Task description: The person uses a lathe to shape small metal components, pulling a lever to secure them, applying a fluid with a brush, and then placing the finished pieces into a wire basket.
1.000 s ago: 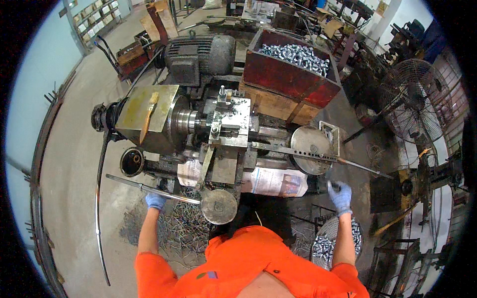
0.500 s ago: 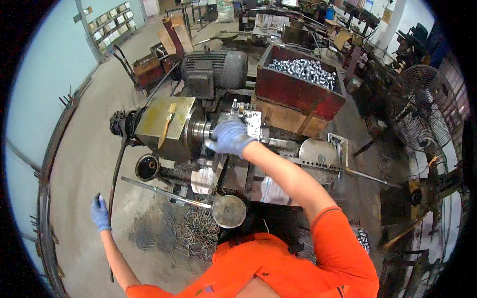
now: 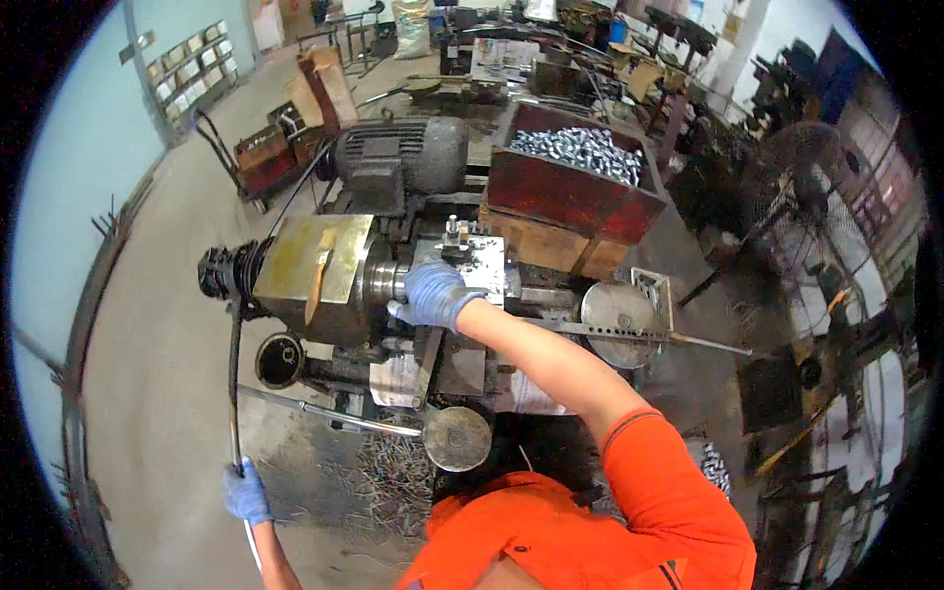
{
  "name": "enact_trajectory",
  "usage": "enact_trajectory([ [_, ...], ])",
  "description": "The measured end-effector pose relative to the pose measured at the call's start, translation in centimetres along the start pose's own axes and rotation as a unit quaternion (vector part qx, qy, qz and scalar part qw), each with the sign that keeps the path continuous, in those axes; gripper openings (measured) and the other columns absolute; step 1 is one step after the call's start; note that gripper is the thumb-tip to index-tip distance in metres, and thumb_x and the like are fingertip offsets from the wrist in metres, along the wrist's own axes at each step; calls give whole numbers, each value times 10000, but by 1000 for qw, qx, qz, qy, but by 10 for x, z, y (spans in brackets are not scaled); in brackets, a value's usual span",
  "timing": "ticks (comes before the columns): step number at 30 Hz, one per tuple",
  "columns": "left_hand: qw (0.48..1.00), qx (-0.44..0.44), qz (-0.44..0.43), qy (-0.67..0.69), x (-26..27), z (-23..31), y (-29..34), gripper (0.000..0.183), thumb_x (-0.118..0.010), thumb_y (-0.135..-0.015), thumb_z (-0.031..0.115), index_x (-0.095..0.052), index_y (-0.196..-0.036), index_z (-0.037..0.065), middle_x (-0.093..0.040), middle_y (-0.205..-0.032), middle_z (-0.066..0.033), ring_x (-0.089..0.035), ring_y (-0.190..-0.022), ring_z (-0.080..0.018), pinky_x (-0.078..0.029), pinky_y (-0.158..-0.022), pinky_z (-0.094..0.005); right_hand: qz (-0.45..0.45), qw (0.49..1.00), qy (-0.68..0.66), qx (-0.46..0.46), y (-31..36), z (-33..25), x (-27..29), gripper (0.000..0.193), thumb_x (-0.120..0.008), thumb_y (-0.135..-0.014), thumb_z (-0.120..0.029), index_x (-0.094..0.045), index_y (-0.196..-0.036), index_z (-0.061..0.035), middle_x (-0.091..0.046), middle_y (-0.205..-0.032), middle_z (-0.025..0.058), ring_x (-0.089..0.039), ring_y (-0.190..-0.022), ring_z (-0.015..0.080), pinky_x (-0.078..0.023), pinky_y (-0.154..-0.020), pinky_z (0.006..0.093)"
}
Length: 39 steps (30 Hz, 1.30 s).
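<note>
While the left hand (image 3: 246,492), blue-gloved, was curled closed about the bright lower part of a long lever (image 3: 235,393), the right hand (image 3: 433,295), likewise gloved, lay at the spindle (image 3: 384,282) of the machine (image 3: 339,323).

Long lever: one, at the machine's left end, dark above, bright below; judged stiff and sturdy, probably heavy if lifted free. Best hold: the bare lower length, where the left hand was; any oil would make it slick.

Right hand: fingers bent, thumb toward the spindle; whether it gripped anything could not be told, the palm being hidden.

Spindle: one, round, shiny metal; judged hard, not fragile, perhaps slippery; best held around its outer side.

Metal block (image 3: 486,258): one, just right of the right hand.

Cover plate (image 3: 283,258): one, flat, yellowish, atop the machine, a wooden-handled brush (image 3: 315,290) lying on it.

Motor (image 3: 408,157): one, grey, ribbed, behind the machine.

Red box (image 3: 560,192): one, right of the motor, holding many shiny fittings (image 3: 580,152).

Second lever (image 3: 364,422): one, bright, unheld, its end beside a round plate (image 3: 457,440).
</note>
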<state>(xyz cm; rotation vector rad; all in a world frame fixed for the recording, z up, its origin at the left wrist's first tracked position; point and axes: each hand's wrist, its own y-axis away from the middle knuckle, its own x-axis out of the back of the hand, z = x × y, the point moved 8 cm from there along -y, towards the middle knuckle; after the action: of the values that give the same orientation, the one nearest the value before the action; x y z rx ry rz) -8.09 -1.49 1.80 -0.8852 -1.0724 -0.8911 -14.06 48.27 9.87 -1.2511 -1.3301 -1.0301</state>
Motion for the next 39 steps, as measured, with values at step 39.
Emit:
enact_trajectory([
  [39,954,-283,69,-67,20,114,12,274,-618,-757,276,-617,-914,52,-611,-756,-139,-597,-735,-329,-453,-658,-435,218,967,33,-126,84,114,151,416,-496,-818,-487,-701,-873,-130,-643,-895,168,-587,-903,307,-344,-956,441],
])
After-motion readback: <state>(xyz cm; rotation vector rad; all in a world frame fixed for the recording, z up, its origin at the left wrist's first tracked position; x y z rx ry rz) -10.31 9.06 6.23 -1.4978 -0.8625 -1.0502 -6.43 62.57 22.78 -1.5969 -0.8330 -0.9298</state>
